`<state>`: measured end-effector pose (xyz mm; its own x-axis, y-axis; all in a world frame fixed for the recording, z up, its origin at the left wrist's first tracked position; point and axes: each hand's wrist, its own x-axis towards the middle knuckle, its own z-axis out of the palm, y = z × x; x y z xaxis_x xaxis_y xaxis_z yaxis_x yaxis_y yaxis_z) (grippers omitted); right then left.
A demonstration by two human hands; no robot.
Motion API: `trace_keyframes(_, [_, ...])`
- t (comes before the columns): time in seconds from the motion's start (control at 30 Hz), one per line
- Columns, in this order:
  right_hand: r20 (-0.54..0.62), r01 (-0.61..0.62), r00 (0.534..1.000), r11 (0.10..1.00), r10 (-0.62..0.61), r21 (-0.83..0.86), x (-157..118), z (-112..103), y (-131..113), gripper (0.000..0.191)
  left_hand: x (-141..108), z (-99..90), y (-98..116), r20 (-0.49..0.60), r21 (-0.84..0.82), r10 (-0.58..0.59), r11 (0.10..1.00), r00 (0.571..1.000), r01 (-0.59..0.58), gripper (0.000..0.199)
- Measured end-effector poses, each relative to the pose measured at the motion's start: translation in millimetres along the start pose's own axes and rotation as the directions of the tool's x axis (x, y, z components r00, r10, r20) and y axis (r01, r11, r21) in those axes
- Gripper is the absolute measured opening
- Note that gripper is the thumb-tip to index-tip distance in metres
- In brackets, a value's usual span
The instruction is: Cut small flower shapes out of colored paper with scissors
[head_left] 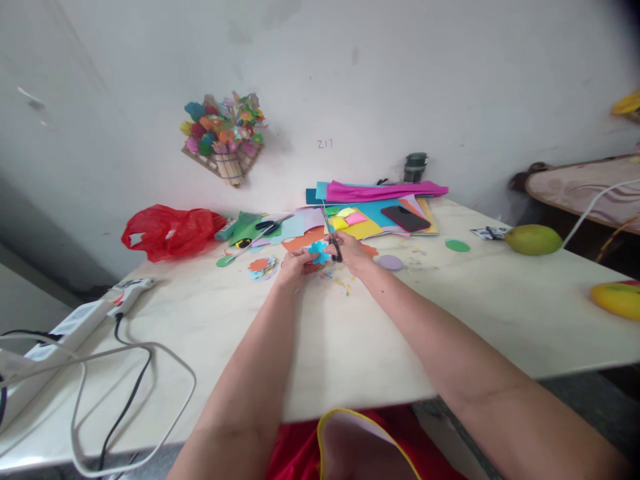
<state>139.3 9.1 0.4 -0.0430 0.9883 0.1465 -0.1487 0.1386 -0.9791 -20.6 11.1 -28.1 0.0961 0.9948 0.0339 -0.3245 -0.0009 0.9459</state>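
On the pale wall (325,73) above the surface (225,327), we read a short handwritten mark (325,144), "Z17", in thin reddish strokes, its first character open to reading as either a Z or a 2. We find it to the right of a wall-hung bouquet of colourful flowers (223,130) and higher than the stacked coloured sheets (385,193). On a small black-and-white packet (483,233) beside a greenish fruit (534,239), we see dark shapes too small and blurred to make out.
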Motion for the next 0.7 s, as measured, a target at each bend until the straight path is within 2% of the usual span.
trace_keyframes(0.13, [-0.006, -0.011, 1.000, 1.000, 0.011, -0.006, 1.3, -2.2, -0.8, 0.034, -0.6, 0.6, 0.3, -0.018, -0.014, 0.021, 1.000, 1.000, -0.021, 0.034])
trace_keyframes(0.3, [0.058, -0.092, 0.994, 0.994, 0.095, -0.061, 2.9, -15.3, -3.4, 0.037, 3.5, -3.1, -0.1, -0.101, -0.035, 0.076, 0.996, 0.992, -0.080, 0.033])
trace_keyframes(0.43, [0.219, -0.075, 0.970, 0.987, 0.106, -0.144, 4.9, -28.0, -2.5, 0.036, 7.2, -6.5, -0.5, -0.170, -0.072, 0.072, 0.994, 0.983, -0.085, 0.035])
trace_keyframes(0.7, [0.425, -0.007, 0.892, 0.948, 0.150, -0.319, 7.8, -43.6, -2.3, 0.040, 5.8, -6.7, 2.8, -0.231, -0.173, 0.038, 0.982, 0.972, -0.079, 0.033])
